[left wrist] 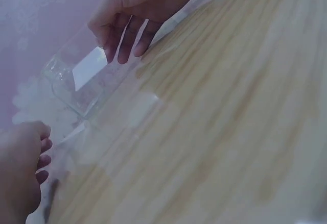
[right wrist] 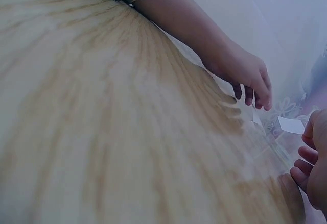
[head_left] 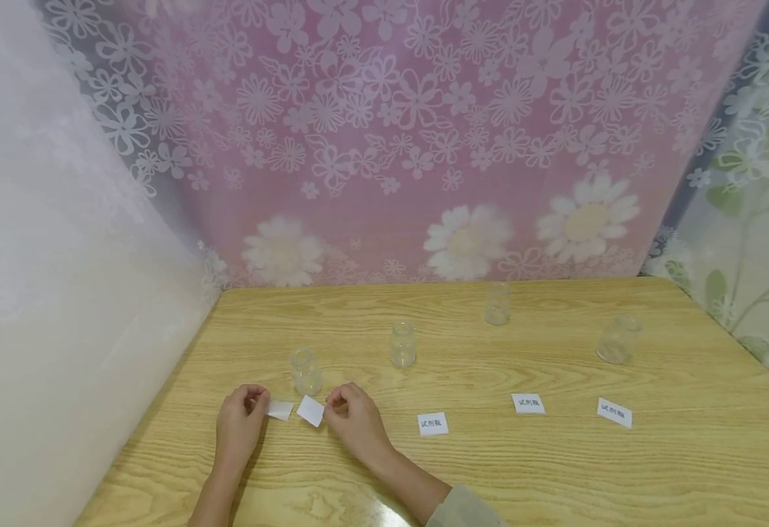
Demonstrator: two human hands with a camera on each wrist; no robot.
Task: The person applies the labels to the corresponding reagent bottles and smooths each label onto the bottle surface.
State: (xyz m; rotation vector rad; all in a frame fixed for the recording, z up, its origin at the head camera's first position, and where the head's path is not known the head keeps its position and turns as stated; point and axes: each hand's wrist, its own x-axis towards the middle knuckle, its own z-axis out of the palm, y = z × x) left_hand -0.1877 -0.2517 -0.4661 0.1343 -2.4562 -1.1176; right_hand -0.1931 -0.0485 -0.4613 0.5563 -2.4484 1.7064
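Note:
My left hand [head_left: 239, 424] pinches a thin whitish slip [head_left: 280, 410] between thumb and fingertips. Just to its right, my right hand [head_left: 358, 423] holds a small white label [head_left: 310, 411] by its right edge, with the plain side showing. In the head view a narrow gap separates slip and label. Right behind them stands a clear glass bottle [head_left: 307, 377], upright with a narrower neck. The left wrist view shows the label [left wrist: 90, 68] overlapping the bottle's glass, and the right wrist view shows the label [right wrist: 291, 125] at my right fingertips.
More clear glass bottles stand farther back: one near the middle [head_left: 402, 348], one at the rear [head_left: 497, 306], one at the right [head_left: 618, 341]. Three white labels with black characters lie at the left [head_left: 432, 424], middle [head_left: 528, 403] and right [head_left: 614, 413]. Floral curtains surround the wooden table [head_left: 489, 476].

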